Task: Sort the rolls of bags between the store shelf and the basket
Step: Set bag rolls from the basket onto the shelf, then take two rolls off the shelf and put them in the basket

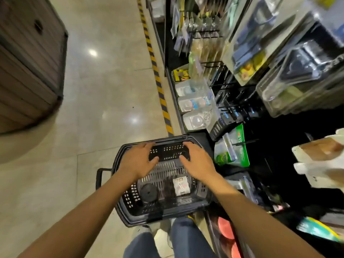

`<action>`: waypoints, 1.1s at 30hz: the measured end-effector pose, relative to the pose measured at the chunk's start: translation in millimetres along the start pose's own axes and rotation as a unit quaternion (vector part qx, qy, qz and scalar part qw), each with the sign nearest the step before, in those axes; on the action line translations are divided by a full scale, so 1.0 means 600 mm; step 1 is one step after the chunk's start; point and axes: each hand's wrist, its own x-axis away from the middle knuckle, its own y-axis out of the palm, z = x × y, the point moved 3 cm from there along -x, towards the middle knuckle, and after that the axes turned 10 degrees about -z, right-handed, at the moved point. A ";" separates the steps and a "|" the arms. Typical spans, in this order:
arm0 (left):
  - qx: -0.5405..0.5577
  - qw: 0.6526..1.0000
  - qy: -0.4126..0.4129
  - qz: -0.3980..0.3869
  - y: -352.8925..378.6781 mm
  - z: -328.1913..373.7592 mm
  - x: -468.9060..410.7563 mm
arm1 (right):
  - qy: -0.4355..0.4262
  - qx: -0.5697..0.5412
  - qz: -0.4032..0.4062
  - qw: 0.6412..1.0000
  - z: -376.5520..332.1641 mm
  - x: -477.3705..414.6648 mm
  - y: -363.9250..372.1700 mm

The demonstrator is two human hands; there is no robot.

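A black plastic basket (202, 201) stands on the floor against the foot of the store shelf (173, 86). My left hand (136, 161) and my right hand (198, 162) both hold its far end wall, fingers over the rim and thumbs on the inner face. Two rolls lie on the basket's bottom: a black roll of bags (149, 192) at the left and a white labelled roll (180, 185) beside it. Round pink rolls (226, 229) sit low on the shelf at my right.
The shelf runs along the right, with packets hanging on black pegs and a green packet (233, 151) just right of my right hand. A yellow-black floor stripe (158, 79) follows the shelf. A brown slatted unit (28, 62) stands left. The basket's pull handle (100, 175) sticks out left.
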 end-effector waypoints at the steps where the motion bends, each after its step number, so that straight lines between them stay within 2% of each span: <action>1: 0.000 1.000 0.018 0.010 -0.016 0.013 0.010 | 0.004 -0.006 0.013 1.000 -0.007 0.023 -0.014; 6: -0.021 0.990 0.136 0.039 -0.075 0.083 0.066 | 0.045 -0.044 0.097 0.993 -0.037 0.142 -0.058; 10: -0.046 0.967 0.248 0.042 -0.091 0.141 0.128 | 0.106 -0.071 0.191 0.973 -0.057 0.257 -0.051; 15: -0.097 0.909 0.406 -0.012 -0.051 0.221 0.228 | 0.178 -0.115 0.278 0.937 -0.051 0.414 -0.003; 18: -0.121 0.873 0.471 -0.042 -0.012 0.275 0.276 | 0.232 -0.154 0.314 0.908 -0.028 0.504 0.032; 24: -0.152 0.811 0.561 -0.069 0.053 0.402 0.349 | 0.326 -0.185 0.385 0.844 0.039 0.659 0.071; 27: -0.171 0.792 0.581 -0.073 0.079 0.470 0.374 | 0.357 -0.210 0.417 0.809 0.077 0.722 0.084; 33: -0.178 0.806 0.558 -0.079 0.130 0.596 0.374 | 0.380 -0.258 0.446 0.768 0.164 0.797 0.104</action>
